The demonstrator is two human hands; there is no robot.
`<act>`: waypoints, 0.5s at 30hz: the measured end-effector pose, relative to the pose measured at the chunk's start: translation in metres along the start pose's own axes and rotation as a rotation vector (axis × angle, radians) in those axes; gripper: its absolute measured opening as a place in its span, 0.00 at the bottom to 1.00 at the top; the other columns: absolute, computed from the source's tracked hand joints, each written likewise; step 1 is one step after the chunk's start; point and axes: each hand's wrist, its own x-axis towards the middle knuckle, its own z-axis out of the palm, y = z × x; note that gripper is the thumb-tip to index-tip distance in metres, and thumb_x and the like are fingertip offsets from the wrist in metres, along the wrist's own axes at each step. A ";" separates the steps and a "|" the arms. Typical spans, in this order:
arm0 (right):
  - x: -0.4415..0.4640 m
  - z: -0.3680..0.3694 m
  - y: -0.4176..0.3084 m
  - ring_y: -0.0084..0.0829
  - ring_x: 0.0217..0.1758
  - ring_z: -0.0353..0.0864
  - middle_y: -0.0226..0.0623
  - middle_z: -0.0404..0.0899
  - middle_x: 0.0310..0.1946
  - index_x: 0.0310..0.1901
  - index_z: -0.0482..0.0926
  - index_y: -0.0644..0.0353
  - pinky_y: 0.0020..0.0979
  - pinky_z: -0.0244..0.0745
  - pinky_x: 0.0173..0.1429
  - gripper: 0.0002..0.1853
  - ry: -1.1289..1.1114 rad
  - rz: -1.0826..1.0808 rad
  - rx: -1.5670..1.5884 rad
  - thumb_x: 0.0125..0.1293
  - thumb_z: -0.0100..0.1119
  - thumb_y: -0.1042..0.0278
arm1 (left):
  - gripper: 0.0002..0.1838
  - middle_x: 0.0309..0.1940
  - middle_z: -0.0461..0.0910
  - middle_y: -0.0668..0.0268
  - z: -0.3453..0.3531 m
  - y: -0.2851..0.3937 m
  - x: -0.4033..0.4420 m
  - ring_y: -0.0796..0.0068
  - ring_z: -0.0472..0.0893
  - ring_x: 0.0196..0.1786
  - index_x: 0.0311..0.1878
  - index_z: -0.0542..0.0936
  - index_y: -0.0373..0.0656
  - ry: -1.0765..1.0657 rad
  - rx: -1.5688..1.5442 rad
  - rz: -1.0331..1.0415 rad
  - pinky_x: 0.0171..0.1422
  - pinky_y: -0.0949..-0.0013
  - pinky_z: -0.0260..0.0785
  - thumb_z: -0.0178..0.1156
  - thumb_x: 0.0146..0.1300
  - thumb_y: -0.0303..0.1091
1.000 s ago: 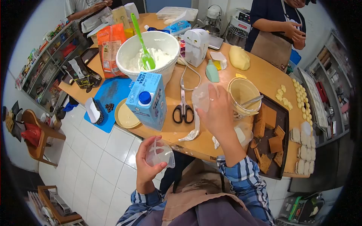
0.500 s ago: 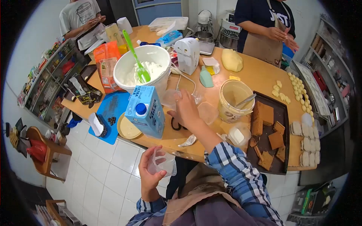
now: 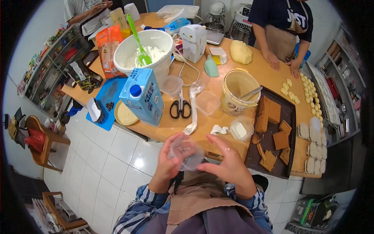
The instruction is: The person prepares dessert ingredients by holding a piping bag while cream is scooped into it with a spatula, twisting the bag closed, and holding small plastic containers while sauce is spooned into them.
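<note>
In front of my apron, my left hand [image 3: 168, 163] grips a small clear plastic tub [image 3: 187, 154] by its side. My right hand [image 3: 230, 165] is spread to the right of it, thumb close to the tub's edge; whether they touch I cannot tell. On the table just beyond lie black-handled scissors [image 3: 180, 108], a crumpled white piping bag or wrap [image 3: 193, 105] and a clear square container [image 3: 208, 103]. Another clear tub [image 3: 171, 86] stands by the white mixing bowl [image 3: 128, 68], which holds white cream and a green spatula [image 3: 136, 39].
A blue milk carton [image 3: 142, 97] stands at the left front edge. To the right are a large tub [image 3: 237, 93] with a spoon, a dark tray [image 3: 288, 171] of brown cake pieces and a dough ball [image 3: 240, 52]. A co-worker [image 3: 278, 35] leans hands on the far right edge.
My right hand has drawn back from the table to beside the tub in my left hand, uncovering the scissors. The co-worker at right has lowered both hands to the table.
</note>
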 end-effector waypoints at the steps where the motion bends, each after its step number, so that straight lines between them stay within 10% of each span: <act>1: -0.011 0.001 0.002 0.45 0.59 0.69 0.53 0.70 0.53 0.60 0.64 0.68 0.38 0.64 0.61 0.42 -0.003 0.059 0.058 0.45 0.73 0.58 | 0.45 0.59 0.65 0.54 0.005 -0.007 0.001 0.60 0.72 0.58 0.63 0.60 0.37 -0.046 -0.018 -0.042 0.63 0.55 0.65 0.72 0.45 0.41; 11: -0.061 -0.011 0.028 0.39 0.58 0.72 0.51 0.72 0.54 0.63 0.60 0.68 0.35 0.67 0.59 0.45 0.099 0.157 0.378 0.44 0.75 0.61 | 0.39 0.56 0.68 0.58 0.030 -0.043 -0.003 0.59 0.72 0.57 0.62 0.63 0.38 -0.137 0.023 -0.221 0.60 0.52 0.69 0.70 0.48 0.38; 15: -0.038 -0.011 0.035 0.47 0.58 0.70 0.56 0.68 0.55 0.59 0.64 0.67 0.39 0.66 0.60 0.34 0.178 0.144 -0.138 0.51 0.67 0.65 | 0.40 0.55 0.70 0.57 0.012 -0.025 0.001 0.57 0.74 0.56 0.60 0.65 0.37 0.016 0.031 -0.089 0.53 0.51 0.74 0.71 0.46 0.44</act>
